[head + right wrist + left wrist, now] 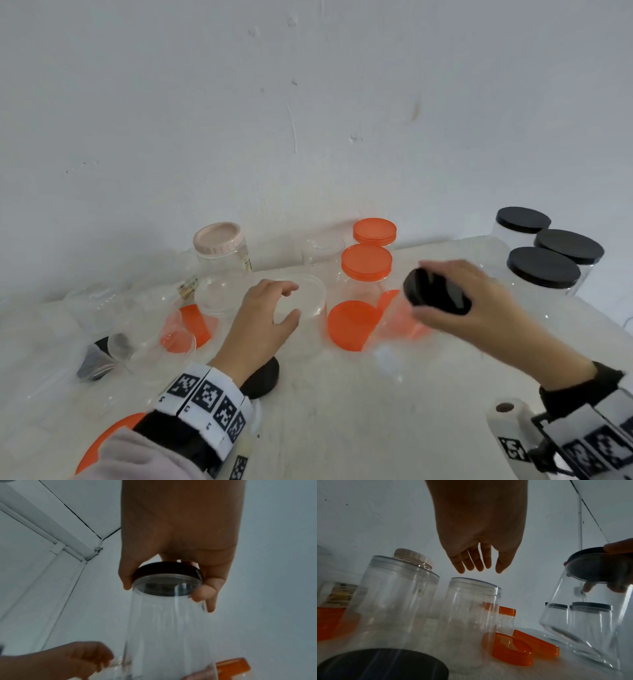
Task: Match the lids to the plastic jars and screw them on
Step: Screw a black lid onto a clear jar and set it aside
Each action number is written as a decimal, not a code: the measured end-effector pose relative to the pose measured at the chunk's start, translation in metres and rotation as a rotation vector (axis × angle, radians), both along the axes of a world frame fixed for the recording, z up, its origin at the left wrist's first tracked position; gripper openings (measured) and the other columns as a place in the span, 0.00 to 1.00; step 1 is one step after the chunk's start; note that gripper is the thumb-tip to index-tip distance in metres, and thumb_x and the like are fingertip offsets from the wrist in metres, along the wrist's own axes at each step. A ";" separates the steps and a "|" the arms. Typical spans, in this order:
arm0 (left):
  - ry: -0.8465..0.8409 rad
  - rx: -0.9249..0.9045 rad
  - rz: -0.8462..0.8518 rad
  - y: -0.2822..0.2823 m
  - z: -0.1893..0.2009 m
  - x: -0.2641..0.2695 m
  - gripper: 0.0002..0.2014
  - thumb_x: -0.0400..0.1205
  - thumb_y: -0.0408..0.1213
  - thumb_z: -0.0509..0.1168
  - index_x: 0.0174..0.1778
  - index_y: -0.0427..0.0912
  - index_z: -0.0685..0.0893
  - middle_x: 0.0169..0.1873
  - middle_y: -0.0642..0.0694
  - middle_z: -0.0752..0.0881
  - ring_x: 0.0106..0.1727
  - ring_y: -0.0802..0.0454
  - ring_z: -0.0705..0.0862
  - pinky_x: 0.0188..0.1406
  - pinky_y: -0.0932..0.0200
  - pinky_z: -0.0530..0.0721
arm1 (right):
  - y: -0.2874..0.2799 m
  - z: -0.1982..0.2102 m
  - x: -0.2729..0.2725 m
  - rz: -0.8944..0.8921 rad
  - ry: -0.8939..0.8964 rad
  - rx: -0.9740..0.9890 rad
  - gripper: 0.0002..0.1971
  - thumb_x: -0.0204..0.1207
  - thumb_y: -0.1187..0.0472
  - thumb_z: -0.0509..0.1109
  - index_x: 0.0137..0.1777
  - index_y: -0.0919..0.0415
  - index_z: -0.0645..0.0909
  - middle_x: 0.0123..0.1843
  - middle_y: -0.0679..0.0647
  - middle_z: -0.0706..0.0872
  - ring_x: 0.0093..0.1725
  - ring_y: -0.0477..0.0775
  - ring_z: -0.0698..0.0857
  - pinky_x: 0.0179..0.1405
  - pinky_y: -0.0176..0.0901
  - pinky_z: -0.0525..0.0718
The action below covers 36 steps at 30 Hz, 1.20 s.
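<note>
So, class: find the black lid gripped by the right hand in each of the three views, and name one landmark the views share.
Head: black lid right of centre, tilted, in the right hand.
Left wrist: far right edge, on a clear jar lifted off the table.
Right wrist: centre, fingers around its rim.
Shared landmark: loose orange lids on the table.

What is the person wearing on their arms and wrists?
Both hands are bare. Each wrist carries a white band printed with black square code patterns over a black cuff; the right wrist's band is similar. A pale pinkish-grey sleeve covers the left forearm.
</note>
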<state>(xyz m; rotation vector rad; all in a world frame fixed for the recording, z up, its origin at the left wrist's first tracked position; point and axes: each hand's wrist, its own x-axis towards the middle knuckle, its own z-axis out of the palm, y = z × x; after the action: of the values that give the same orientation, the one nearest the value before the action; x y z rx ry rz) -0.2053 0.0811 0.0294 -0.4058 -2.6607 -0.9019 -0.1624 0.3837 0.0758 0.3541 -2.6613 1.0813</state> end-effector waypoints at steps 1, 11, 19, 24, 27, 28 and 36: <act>0.002 -0.009 0.009 0.003 0.001 -0.005 0.18 0.80 0.39 0.68 0.67 0.50 0.78 0.58 0.58 0.76 0.62 0.59 0.72 0.60 0.68 0.67 | 0.010 0.005 -0.007 -0.072 0.049 -0.012 0.33 0.61 0.34 0.74 0.68 0.36 0.75 0.58 0.30 0.75 0.56 0.24 0.73 0.54 0.25 0.70; -0.205 -0.160 0.036 0.016 -0.008 -0.040 0.28 0.82 0.55 0.62 0.77 0.49 0.68 0.75 0.51 0.67 0.77 0.53 0.62 0.74 0.60 0.61 | 0.046 0.017 -0.110 -0.479 -0.027 0.120 0.40 0.73 0.46 0.74 0.81 0.55 0.61 0.77 0.57 0.63 0.73 0.71 0.65 0.59 0.56 0.71; -0.148 -0.187 0.052 0.015 -0.026 -0.046 0.27 0.82 0.59 0.57 0.76 0.54 0.66 0.79 0.52 0.60 0.80 0.53 0.54 0.79 0.56 0.51 | 0.048 0.007 -0.170 -0.527 -0.154 0.283 0.38 0.75 0.54 0.75 0.78 0.66 0.60 0.76 0.65 0.63 0.69 0.76 0.65 0.65 0.60 0.69; -0.181 -0.165 0.051 0.012 -0.029 -0.047 0.31 0.79 0.67 0.53 0.76 0.58 0.65 0.80 0.55 0.57 0.82 0.55 0.50 0.79 0.55 0.50 | 0.054 0.007 -0.193 -0.561 -0.246 0.297 0.35 0.76 0.53 0.73 0.78 0.65 0.62 0.75 0.64 0.64 0.71 0.75 0.65 0.62 0.60 0.72; -0.189 -0.170 0.057 0.011 -0.028 -0.046 0.37 0.74 0.72 0.47 0.77 0.58 0.63 0.80 0.57 0.56 0.82 0.57 0.48 0.79 0.57 0.48 | 0.058 0.005 -0.201 -0.574 -0.294 0.342 0.29 0.79 0.52 0.69 0.76 0.65 0.66 0.72 0.65 0.66 0.69 0.73 0.67 0.57 0.56 0.71; -0.187 -0.172 0.061 0.011 -0.029 -0.046 0.36 0.75 0.71 0.49 0.78 0.58 0.62 0.81 0.57 0.56 0.82 0.58 0.48 0.79 0.57 0.47 | 0.059 0.004 -0.203 -0.576 -0.301 0.352 0.28 0.79 0.52 0.68 0.75 0.65 0.67 0.71 0.65 0.67 0.68 0.73 0.67 0.55 0.54 0.70; -0.184 -0.166 0.061 0.011 -0.031 -0.045 0.34 0.76 0.69 0.48 0.78 0.61 0.60 0.82 0.60 0.52 0.82 0.62 0.42 0.78 0.61 0.39 | 0.027 0.013 -0.211 -0.654 -0.259 0.457 0.22 0.76 0.55 0.68 0.68 0.63 0.73 0.68 0.65 0.68 0.66 0.70 0.68 0.61 0.61 0.69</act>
<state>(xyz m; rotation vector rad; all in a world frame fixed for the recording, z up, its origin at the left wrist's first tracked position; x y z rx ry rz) -0.2501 0.0921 -0.0017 -0.2895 -2.9116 -0.7354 -0.3730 0.4106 0.0886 -0.5901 -2.8852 0.3346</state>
